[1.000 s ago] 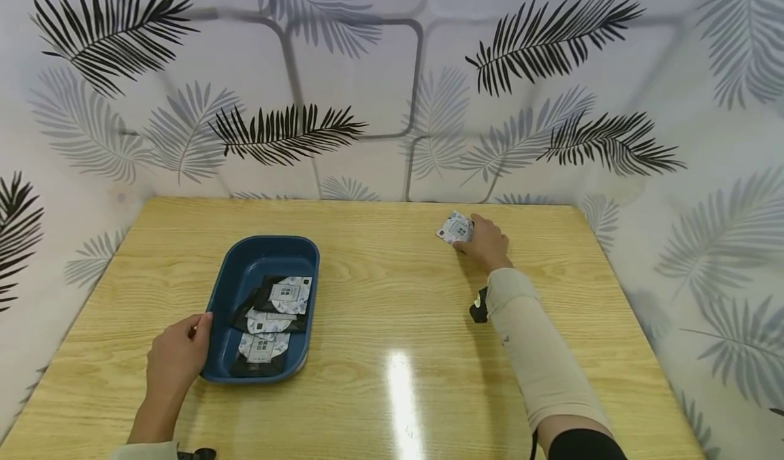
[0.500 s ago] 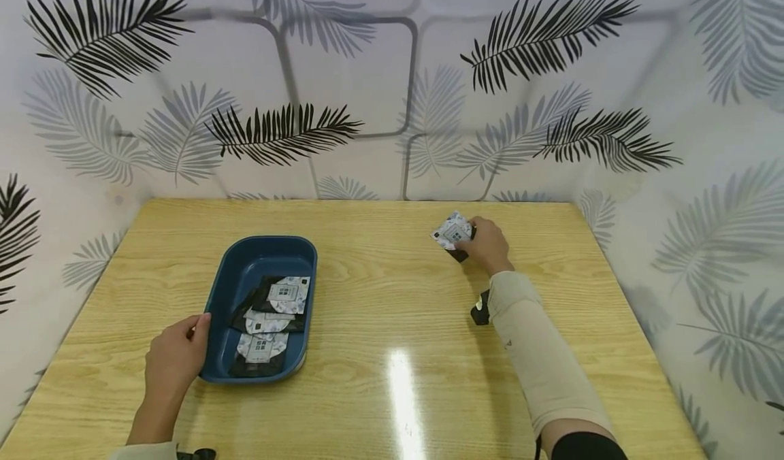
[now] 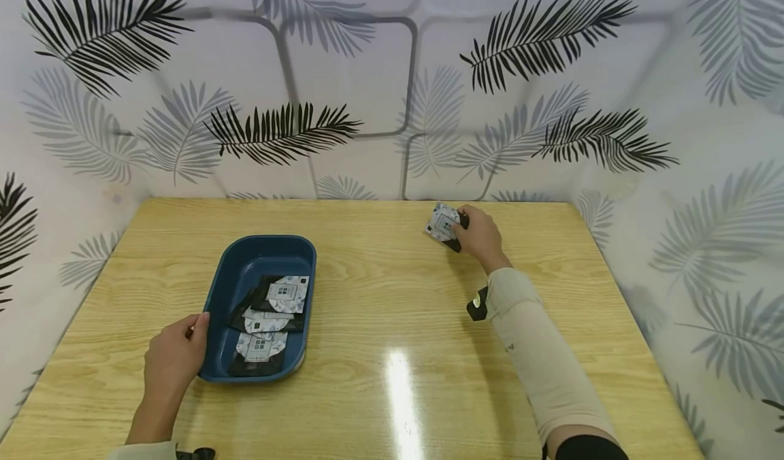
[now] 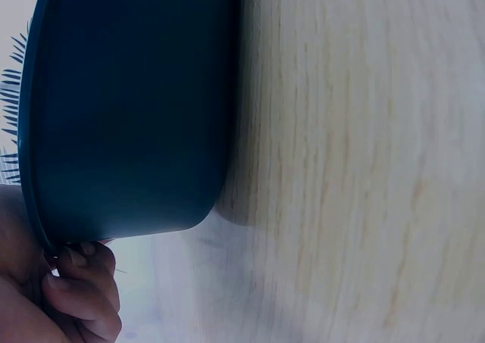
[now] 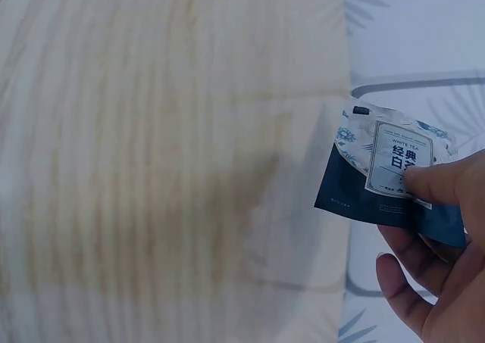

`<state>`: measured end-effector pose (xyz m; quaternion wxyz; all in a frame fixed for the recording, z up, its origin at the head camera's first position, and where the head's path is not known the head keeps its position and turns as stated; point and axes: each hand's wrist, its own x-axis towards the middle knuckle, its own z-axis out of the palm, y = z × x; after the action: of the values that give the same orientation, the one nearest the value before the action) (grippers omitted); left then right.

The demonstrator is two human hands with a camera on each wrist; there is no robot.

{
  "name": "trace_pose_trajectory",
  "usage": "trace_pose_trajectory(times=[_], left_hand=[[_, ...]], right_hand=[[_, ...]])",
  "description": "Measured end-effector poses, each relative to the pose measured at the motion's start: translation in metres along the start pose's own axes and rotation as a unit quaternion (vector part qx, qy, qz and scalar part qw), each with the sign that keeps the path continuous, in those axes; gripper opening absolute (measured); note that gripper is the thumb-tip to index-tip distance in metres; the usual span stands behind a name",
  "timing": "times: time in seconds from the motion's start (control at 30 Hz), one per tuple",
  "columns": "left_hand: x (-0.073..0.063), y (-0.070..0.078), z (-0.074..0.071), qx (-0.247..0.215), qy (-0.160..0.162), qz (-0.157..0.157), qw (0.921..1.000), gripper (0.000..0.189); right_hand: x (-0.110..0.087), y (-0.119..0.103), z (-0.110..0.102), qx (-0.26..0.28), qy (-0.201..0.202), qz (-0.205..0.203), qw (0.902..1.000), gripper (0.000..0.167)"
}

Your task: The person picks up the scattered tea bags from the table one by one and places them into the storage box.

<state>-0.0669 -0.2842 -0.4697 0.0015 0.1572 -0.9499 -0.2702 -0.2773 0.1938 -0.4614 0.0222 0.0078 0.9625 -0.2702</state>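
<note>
My left hand (image 3: 174, 358) pinches the left rim of a blue plastic basin (image 3: 218, 297), thumb on top and curled fingers below the lip, as the left wrist view shows. Several black-and-white tea sachets (image 3: 260, 351) lie overlapped inside the basin. Toward the back right of the table, my right hand (image 3: 482, 239) holds another tea sachet (image 3: 442, 222) between thumb and fingers. In the right wrist view this sachet (image 5: 386, 154) reads "WHITE TEA"; the thumb presses its printed face, and the fingers are behind it. It appears raised off the table.
The wood-grain table (image 3: 367, 297) carries the basin on its left side. A leaf-patterned covering (image 3: 380, 92) rises along the back edge and both sides. Glare (image 3: 401, 399) streaks the front of the tabletop.
My right hand has lifted the tea sachet and moved it slightly left and back, tilting it so its black lower part shows. My left hand stays on the basin rim.
</note>
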Motion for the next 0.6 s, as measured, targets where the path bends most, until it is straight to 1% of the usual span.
trace_pose_trajectory(times=[0.17,0.3,0.47,0.6], left_hand=[[0.0,0.0,0.0,0.002,0.001,-0.001,1.0,0.047],[0.0,0.002,0.0,0.0,0.003,0.0,1.0,0.046],[-0.001,0.003,-0.001,-0.002,0.002,-0.002,1.0,0.046],[0.0,0.003,-0.002,-0.002,-0.007,-0.004,1.0,0.047]], right_hand=[[-0.004,-0.016,-0.007,0.0,0.005,-0.024,0.9997,0.039],[-0.008,-0.026,-0.012,-0.01,0.008,-0.038,0.9992,0.041],[-0.013,-0.04,-0.017,-0.019,0.016,-0.057,0.9981,0.036],[-0.017,-0.05,-0.018,-0.016,0.02,-0.074,0.9969,0.036]])
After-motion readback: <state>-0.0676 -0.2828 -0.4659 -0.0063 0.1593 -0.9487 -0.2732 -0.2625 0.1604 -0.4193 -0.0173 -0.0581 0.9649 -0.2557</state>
